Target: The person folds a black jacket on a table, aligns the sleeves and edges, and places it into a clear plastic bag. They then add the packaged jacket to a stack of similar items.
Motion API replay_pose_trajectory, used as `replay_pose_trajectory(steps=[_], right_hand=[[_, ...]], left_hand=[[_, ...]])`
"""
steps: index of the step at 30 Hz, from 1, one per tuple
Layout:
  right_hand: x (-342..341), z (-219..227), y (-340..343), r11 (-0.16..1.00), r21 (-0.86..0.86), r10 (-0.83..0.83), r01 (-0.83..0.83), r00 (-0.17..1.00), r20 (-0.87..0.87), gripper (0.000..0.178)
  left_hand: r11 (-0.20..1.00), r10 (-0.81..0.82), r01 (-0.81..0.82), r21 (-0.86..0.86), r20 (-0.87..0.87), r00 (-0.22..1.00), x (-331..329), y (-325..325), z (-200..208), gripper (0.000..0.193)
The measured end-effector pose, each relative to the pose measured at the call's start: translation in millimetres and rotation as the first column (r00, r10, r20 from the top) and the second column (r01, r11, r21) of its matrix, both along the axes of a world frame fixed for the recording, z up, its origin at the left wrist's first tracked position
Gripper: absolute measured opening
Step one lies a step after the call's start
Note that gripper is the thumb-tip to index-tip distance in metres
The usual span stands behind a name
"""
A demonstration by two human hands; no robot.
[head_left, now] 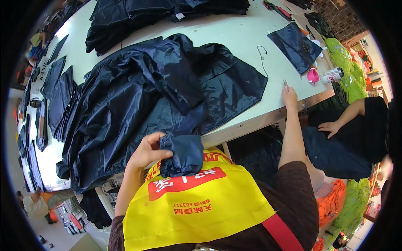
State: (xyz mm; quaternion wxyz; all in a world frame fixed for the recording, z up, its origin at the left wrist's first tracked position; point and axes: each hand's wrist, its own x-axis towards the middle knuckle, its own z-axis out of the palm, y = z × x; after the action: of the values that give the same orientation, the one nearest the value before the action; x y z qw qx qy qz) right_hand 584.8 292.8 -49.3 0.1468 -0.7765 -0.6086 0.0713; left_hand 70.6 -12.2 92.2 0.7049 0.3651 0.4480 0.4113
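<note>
My left hand grips a bunched end of a shiny dark navy garment between thumb and fingers. This gathered end hangs over the table's near edge, against my yellow apron. The rest of the garment spreads over the tabletop in loose folds. Out to the right, my right hand is closed near the table edge. From its fingers sticks a small pointed metal tool, which looks like thread snips. A thin dark cord lies on the table beyond that hand.
A pile of dark garments lies at the far side of the white table. Flat dark pieces are at the left. A folded dark piece, a pink ring-shaped object and a bottle sit at the right. A person is close by.
</note>
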Motion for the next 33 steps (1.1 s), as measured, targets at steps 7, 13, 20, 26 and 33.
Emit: replay_pose_trajectory(steps=[7,13,20,26,33], right_hand=[[-29,-5,24,0.976,0.192,0.112,-0.106,0.994,-0.02,0.031],[-190,99,-79,0.637,0.182,0.502,-0.749,0.224,-0.835,0.05],[-314,159,-189,0.147,0.197,0.203,-0.969,-0.166,-0.965,0.052],[-349,104,-149,0.624,0.149,0.565,-0.767,0.312,-0.764,0.028],[-342,97,-104,0.403,0.502,0.915,-0.765,0.335,-0.225,0.042]], left_hand=[[0.999,0.026,-0.027,-0.022,-0.07,0.997,8,-1,4,0.03],[0.98,0.13,-0.076,0.184,-0.3,0.945,16,2,4,0.019],[0.498,0.774,0.077,0.864,-0.483,0.41,0,40,1,0.022],[0.593,0.805,-0.608,0.528,-0.362,0.471,51,55,-8,0.013],[0.777,0.533,-0.198,0.598,-0.456,0.713,103,38,6,0.01]])
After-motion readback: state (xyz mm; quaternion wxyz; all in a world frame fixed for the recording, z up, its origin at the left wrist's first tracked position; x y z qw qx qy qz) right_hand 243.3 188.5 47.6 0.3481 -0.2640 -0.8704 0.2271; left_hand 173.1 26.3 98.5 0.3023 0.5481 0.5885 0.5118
